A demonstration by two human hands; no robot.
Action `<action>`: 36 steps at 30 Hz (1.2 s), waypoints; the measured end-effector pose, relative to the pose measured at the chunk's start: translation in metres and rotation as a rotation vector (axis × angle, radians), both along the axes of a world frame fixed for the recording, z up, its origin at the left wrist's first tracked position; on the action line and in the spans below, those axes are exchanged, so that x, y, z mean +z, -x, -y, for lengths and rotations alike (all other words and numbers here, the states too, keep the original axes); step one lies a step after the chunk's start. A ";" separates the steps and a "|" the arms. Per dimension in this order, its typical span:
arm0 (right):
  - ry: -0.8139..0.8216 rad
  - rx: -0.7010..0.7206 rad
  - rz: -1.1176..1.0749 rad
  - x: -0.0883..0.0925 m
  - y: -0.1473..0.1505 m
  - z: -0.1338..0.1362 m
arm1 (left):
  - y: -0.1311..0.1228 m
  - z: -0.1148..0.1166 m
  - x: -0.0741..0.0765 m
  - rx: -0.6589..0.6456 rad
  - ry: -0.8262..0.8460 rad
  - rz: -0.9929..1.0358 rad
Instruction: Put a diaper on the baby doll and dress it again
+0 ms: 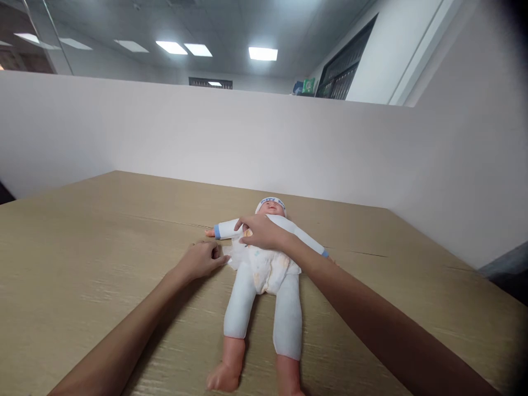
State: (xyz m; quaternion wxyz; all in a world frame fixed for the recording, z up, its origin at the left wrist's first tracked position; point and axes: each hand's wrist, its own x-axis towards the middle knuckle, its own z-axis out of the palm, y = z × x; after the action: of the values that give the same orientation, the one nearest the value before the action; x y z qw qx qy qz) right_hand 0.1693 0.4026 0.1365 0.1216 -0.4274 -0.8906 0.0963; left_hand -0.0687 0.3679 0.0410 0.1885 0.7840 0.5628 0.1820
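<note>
Fingers (218, 257) of the left hand (201, 260) are pressing together, pinching the white side flap (231, 256) of the diaper (268, 270). The right hand (264, 232) is lying on the chest of the doll (243, 297), its fingers loosely spread. The doll is lying face up near the middle of the desk (82, 264), legs toward the camera. The step in hand is probably working the diaper's side flap. A next move there is calling for a steady hold on the chest and a gentle pull.
</note>
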 end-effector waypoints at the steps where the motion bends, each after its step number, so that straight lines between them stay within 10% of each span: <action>1: -0.031 0.005 -0.004 0.001 0.002 0.001 | 0.001 -0.001 0.001 -0.011 0.022 0.020; 10: -0.019 0.431 0.073 0.017 -0.008 0.028 | 0.003 -0.004 0.009 -0.025 0.276 0.644; 18: -0.056 0.384 0.164 -0.007 -0.007 0.022 | -0.023 -0.013 0.022 0.094 0.323 1.147; 24: -0.093 0.326 0.017 0.004 -0.013 0.032 | -0.043 -0.024 0.041 0.014 0.328 1.190; 29: -0.144 0.008 -0.487 0.004 -0.037 0.045 | -0.064 -0.026 0.051 -0.060 0.342 1.137; 36: -0.140 -0.159 -0.448 -0.023 -0.032 0.044 | -0.093 -0.024 0.043 -0.189 0.300 1.141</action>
State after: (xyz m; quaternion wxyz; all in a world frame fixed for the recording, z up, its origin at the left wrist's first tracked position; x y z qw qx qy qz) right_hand 0.2014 0.3583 0.1134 0.3526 -0.4548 -0.8094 0.1169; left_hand 0.0243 0.3916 0.0836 0.5852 0.5738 0.3199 0.4754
